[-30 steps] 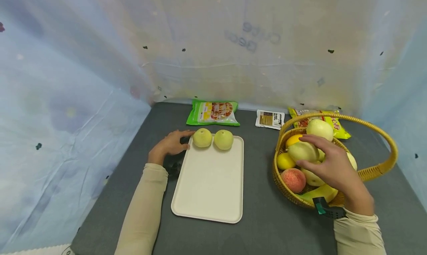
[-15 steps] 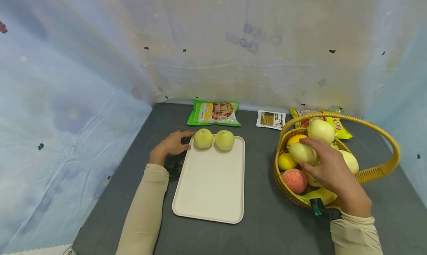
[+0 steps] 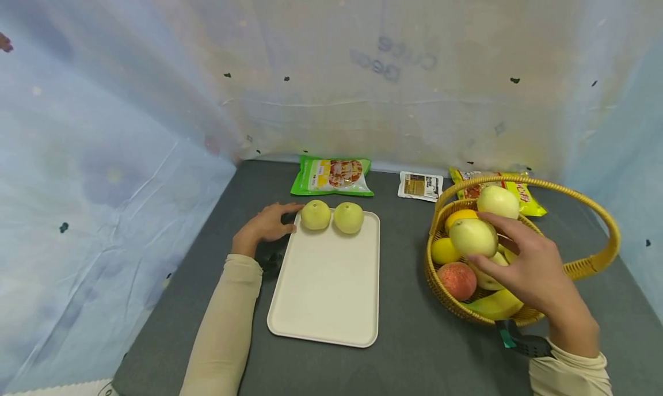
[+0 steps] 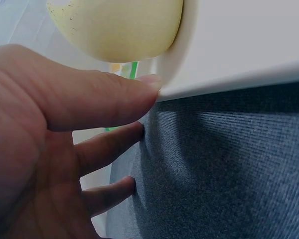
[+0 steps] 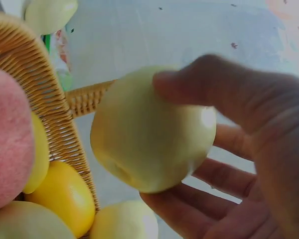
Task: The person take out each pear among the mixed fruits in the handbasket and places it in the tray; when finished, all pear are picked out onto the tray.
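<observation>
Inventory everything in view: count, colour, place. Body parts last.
Sheeting: count unclear, pale blue, back and sides
Table: 1, dark grey, foreground
Tray: 1, off-white, centre
Tray pears: 2, pale green, far end
Basket: 1, tan, right side
Held pear: 1, pale green, over basket
Basket pears: 2+, pale yellow, basket
Orange: 1, orange, basket
Lemon: 1, yellow, basket
Peach: 1, pinkish, basket
Banana: 1+, yellow-green, basket
Green bag: 1, green, behind tray
Pouch: 1, white, far edge
Yellow bag: 1, yellow, behind basket
Sleeves: 2, beige, both arms
Wrist strap: 1, black, right wrist
Left hand: 1, at tray's far left corner
Right hand: 1, gripping held pear
</observation>
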`<state>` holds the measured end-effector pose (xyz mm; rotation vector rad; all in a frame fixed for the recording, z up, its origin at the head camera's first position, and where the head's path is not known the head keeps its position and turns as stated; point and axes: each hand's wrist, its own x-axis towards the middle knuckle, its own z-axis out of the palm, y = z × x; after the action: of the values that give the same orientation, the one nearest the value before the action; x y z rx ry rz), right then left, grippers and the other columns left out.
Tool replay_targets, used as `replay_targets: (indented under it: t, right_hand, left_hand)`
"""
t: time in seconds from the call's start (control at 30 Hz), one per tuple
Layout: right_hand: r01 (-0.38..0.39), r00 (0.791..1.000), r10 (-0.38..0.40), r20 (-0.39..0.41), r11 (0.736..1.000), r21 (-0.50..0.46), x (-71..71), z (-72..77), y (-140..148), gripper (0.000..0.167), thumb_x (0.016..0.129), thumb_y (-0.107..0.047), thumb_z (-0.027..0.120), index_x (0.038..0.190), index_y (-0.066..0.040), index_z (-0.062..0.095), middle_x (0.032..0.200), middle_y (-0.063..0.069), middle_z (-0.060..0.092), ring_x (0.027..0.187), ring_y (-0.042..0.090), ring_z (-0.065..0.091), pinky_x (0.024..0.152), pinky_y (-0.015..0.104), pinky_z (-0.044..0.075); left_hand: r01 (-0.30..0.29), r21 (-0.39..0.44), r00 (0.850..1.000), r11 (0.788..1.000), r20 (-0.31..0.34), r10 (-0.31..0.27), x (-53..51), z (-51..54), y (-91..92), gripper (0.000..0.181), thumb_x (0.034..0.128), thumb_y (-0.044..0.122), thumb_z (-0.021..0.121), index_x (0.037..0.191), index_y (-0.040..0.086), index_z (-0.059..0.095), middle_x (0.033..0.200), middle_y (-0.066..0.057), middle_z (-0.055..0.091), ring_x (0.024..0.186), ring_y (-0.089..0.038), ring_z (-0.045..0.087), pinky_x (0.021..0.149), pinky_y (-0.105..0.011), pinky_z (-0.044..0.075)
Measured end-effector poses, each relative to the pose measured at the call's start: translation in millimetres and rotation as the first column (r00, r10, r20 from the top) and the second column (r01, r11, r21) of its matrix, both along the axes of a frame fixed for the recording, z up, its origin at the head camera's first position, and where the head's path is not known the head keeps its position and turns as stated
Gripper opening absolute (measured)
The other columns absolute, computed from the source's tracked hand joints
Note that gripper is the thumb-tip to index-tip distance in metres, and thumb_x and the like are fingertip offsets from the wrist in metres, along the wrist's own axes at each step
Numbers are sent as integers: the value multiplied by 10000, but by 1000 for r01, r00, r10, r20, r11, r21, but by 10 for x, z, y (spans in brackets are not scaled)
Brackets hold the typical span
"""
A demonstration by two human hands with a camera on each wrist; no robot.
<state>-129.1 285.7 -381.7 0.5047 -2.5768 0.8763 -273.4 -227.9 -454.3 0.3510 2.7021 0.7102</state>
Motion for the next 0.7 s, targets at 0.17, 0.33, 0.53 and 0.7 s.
replay_targets:
  t: [0.17,0.33,0.53,0.7]
  right_hand:
    - [-67,998,68,11,993,-99,63,72,-43,801,755,29,966,1486,-158,697,1422,28,692,1206,-206,560,940,-1,490]
    - [-153,987,161,29,972,-181,74,121,-149,801,737,97,958,1460,-135,703,1367,-119,682,1199,-69,664,991,75,537]
    - [-225,967,248,63,942,-247,12,128,-335,802,751,83,965,1463,-153,680,1378,-27,705,1200,9,713,1020,134,566]
    - [-269,949,302,93,926,-265,-55,105,-537,767,782,20,972,1466,-155,672,1386,23,718,1215,-2,718,1016,147,575]
  left_hand:
    - [-3,-1,1000,1000,6,3,-7,-10,1,648,1106,228,667,1710,234,433,1766,-249,335,1674,-538,124,1273,-824,168]
    - [-3,-4,1000,1000,8,3,-19,-12,-4,649,1105,231,666,1710,234,432,1766,-247,335,1673,-539,120,1272,-824,174]
    - [-3,-2,1000,1000,10,3,-18,-10,-12,651,1104,232,667,1711,241,432,1767,-247,333,1674,-539,116,1271,-824,177]
    - [5,2,1000,1000,3,-5,-15,-1,-14,649,1101,233,672,1707,228,438,1758,-256,346,1668,-550,125,1264,-829,189]
